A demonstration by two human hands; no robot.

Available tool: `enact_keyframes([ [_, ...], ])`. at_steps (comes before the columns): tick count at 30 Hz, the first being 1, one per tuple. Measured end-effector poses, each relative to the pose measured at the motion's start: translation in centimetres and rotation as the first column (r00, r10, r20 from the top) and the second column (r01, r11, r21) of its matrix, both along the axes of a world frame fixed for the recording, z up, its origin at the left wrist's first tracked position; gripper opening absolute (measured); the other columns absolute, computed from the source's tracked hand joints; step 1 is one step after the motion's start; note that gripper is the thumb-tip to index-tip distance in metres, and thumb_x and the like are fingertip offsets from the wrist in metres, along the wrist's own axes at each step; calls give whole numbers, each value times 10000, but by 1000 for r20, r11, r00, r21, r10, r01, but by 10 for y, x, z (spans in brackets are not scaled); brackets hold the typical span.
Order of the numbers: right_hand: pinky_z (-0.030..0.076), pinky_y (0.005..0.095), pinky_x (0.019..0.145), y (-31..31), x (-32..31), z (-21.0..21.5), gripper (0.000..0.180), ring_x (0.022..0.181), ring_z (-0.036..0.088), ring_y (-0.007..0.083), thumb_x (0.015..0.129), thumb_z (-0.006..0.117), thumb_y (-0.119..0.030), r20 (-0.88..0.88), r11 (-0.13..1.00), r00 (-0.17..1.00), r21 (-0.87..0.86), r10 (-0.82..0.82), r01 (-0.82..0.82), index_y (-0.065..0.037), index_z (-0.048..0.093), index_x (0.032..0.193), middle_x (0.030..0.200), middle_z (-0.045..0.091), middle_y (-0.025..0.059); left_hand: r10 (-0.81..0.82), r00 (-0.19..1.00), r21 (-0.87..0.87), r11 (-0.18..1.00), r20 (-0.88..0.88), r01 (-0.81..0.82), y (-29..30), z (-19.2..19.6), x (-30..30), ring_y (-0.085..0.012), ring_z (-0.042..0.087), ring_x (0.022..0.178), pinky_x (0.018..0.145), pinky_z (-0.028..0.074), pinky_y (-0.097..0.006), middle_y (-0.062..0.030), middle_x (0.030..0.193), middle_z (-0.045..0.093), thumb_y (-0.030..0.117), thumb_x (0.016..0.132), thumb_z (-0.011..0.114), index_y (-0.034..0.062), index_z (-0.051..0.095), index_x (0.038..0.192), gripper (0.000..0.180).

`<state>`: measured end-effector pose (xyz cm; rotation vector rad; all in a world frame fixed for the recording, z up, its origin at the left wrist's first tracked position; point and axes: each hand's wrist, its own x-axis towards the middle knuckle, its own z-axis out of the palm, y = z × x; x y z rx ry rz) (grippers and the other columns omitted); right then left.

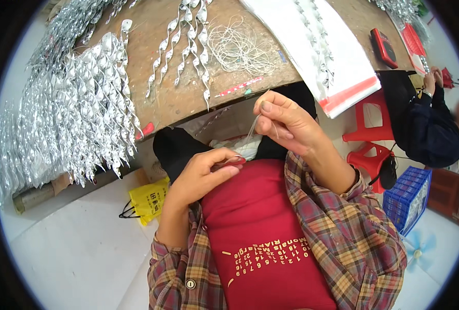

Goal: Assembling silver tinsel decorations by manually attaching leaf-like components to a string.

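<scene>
Above my lap, my right hand (291,124) pinches thin pale strings (252,129), which hang down between thumb and fingers. Lower and to the left, my left hand (204,174) is closed around a small red tool (234,161). A metallic glint shows at that tool, but its exact kind is mostly hidden by the fingers. On the table beyond lie a loose tangle of pale string (242,49) and several silver spiral strips (188,44). A white plastic sheet with a red band (351,95) hangs over the table edge, more silver spirals on it.
Dense bunches of silver spirals (98,98) drape off the table's (136,51) left side. A red device (384,47) lies at the right. Red stools (369,121), a blue crate (407,199) and a co-worker in dark clothes (433,129) are on the right; a yellow bag (149,200) sits left.
</scene>
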<state>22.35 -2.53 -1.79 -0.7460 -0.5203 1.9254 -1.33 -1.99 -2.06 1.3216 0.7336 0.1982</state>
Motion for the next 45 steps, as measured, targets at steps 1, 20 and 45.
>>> enact_keyframes([
  [1, 317, 128, 485, -1, -4, 2, 142, 384, 291, 5, 927, 524, -187, -6, 1000, 1000, -2, 7, -7, -52, 567, 934, 690, 600, 23, 7, 1000, -2, 1000, -6, -7, 0, 0, 1, -123, 576, 895, 829, 443, -264, -61, 955, 616, 110, 869, 576, -17, 567, 1078, 244],
  [20, 245, 136, 367, -5, -13, 1, 140, 427, 348, 11, 895, 567, -154, 155, 991, 980, 3, 128, -130, -32, 583, 962, 768, 624, 66, 507, 860, -31, 862, 63, -506, -5, 22, 27, -25, 474, 597, 533, 361, -156, 2, 719, 585, 112, 863, 599, 17, 626, 915, 113],
  [45, 341, 191, 556, -7, -28, 25, 67, 658, 454, 56, 789, 652, -65, 353, 989, 936, 142, -6, -47, -33, 604, 824, 843, 506, -2, 608, 746, -29, 780, 270, -625, -12, 19, 34, -123, 604, 766, 727, 485, -230, -89, 857, 645, 75, 876, 592, -37, 614, 973, 150],
])
